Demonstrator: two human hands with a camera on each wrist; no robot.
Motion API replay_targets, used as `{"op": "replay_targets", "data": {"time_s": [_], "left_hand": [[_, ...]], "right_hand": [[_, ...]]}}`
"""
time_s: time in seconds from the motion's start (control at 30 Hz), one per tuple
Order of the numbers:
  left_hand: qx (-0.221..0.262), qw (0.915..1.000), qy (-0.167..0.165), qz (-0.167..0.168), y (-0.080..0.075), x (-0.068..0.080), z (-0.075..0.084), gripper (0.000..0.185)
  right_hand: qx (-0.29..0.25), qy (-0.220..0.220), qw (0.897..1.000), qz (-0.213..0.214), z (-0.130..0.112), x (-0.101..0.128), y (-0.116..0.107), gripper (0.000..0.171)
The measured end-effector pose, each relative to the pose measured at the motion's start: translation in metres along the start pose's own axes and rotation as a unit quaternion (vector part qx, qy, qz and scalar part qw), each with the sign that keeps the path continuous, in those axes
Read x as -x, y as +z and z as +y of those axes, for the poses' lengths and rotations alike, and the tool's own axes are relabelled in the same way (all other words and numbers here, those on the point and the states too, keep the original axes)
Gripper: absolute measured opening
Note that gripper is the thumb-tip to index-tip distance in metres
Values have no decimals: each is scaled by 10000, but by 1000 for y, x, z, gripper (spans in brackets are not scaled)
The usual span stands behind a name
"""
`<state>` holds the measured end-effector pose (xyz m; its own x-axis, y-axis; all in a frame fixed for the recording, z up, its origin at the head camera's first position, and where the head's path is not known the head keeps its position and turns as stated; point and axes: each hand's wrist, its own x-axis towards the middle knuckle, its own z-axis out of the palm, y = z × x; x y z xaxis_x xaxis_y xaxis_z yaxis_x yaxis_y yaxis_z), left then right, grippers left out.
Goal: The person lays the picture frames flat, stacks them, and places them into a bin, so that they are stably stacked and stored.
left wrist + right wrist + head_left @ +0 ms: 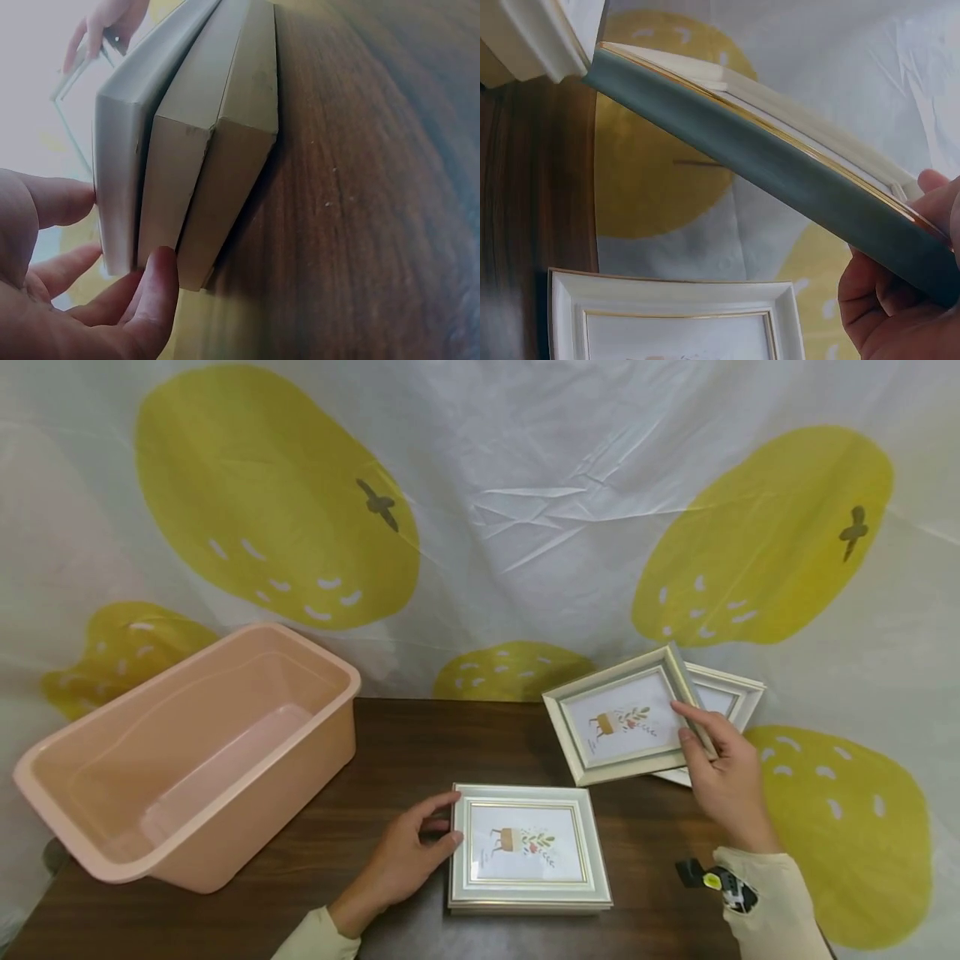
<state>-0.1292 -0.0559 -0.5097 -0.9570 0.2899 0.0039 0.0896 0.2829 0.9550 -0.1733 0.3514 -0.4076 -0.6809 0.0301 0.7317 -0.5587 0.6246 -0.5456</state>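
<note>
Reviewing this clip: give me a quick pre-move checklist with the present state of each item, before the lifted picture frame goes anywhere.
1. Right hand has a firm hold on the lifted frame: ok, fingers over its right edge, frame tilted clear of the table.
2. Left hand steadies the near frame: ok, fingertips at its left edge.
3. Near stack is squared up: not ok, the left wrist view shows layers stepped at the corner.
4. Pink tub is free inside: ok, nothing visible in it.
5. Third frame lies flat: cannot tell, mostly hidden behind the lifted one.
</note>
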Motion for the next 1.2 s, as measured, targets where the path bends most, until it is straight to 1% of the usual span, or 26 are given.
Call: {"op": "replay_targets", "data": {"time_s": [0.1, 0.3, 0.4, 0.53, 0.63, 0.8, 0.93, 1.07, 1.2], "left_hand": [[5, 9999, 26, 135, 0, 0, 2, 47], [-41, 9983, 10, 578, -1, 0, 10, 37], [-4, 9978, 34, 661, -4, -1, 16, 36], [43, 9978, 56, 655, -6, -3, 24, 37], [98, 9978, 154, 640, -7, -6, 31, 40], [299, 9961, 548, 615, -11, -12, 47, 44], [302, 9941, 875, 574, -15, -15, 58, 50], [232, 9922, 1117, 493, -17, -16, 63, 53], [173, 9916, 1232, 366, -16, -17, 66, 54]], "right_hand": [[-9, 147, 9999, 18, -6, 1, -2, 39], [-163, 347, 9992, 82, -21, 7, -7, 37], [-230, 594, 9979, 102, -29, 11, -8, 36], [-249, 886, 9958, 20, -41, 15, -8, 36], [-233, 780, 9967, -64, -47, 17, -6, 36], [-404, 435, 9980, -228, -52, 22, -4, 36], [-689, 223, 9965, -409, -56, 26, -3, 36], [-837, 123, 9943, -643, -63, 30, -3, 40], [-1046, -150, 9907, -858, -67, 33, -1, 44]]}}
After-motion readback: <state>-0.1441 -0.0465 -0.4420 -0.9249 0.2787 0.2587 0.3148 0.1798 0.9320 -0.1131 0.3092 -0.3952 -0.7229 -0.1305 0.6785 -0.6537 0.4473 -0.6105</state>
